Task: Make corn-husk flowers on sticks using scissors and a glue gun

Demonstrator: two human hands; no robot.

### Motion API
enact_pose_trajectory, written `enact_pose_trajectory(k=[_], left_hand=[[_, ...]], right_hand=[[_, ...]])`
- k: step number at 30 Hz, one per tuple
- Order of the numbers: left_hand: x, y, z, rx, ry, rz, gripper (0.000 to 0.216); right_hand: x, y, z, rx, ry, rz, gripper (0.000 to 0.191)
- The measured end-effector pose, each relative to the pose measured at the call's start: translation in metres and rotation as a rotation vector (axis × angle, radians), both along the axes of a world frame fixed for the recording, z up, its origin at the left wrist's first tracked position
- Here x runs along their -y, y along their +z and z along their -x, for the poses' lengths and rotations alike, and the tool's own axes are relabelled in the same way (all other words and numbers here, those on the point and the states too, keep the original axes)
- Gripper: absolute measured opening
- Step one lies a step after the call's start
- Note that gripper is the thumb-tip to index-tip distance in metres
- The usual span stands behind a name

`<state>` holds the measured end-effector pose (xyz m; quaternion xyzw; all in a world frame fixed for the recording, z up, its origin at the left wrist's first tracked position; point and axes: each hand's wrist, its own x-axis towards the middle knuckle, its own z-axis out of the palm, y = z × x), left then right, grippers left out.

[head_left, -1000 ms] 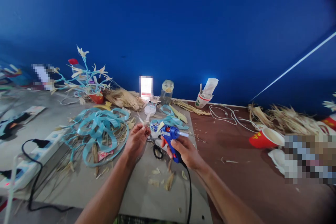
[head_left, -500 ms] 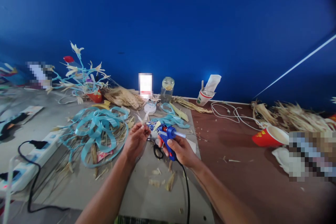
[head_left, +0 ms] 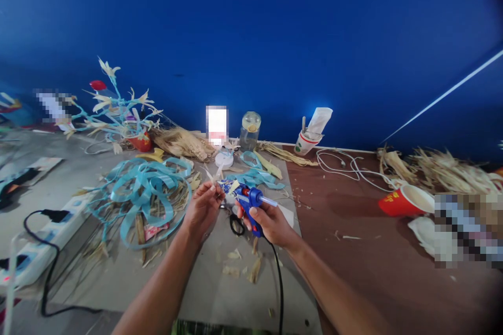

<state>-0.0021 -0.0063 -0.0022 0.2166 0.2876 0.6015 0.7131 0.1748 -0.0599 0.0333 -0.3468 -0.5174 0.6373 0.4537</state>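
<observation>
My right hand is wrapped round the handle of a blue glue gun, whose tip points left and whose black cord runs down toward me. My left hand pinches a small pale husk flower just left of the gun's tip. Both hands hover over a grey mat, above black-handled scissors and scattered husk scraps.
A tangle of light-blue strips lies left of my hands. Behind stand a blue-stemmed flower arrangement in a red pot, a glass jar, a paper cup, white cable and husk piles. A red cup lies right; a power strip left.
The glue gun in my right hand has moved a little left, closer to the husk flower in my left hand. The view has shifted slightly.
</observation>
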Motion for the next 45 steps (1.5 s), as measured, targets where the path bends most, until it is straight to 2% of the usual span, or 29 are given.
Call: enact_pose_trajectory(k=[11, 24, 45], left_hand=[[-0.0015, -0.0031, 0.0018, -0.003, -0.009, 0.007, 0.011], [-0.0023, 0.0000, 0.0021, -0.004, 0.025, 0.039, 0.013], [-0.0020, -0.0011, 0.0032, -0.019, 0.009, 0.016, 0.011]], right_hand=[[-0.0014, -0.0015, 0.0023, 0.012, -0.036, 0.049, 0.044], [-0.0012, -0.0023, 0.0000, 0.047, 0.012, 0.030, 0.044], [-0.0029, -0.0044, -0.0017, -0.052, 0.017, 0.073, 0.048]])
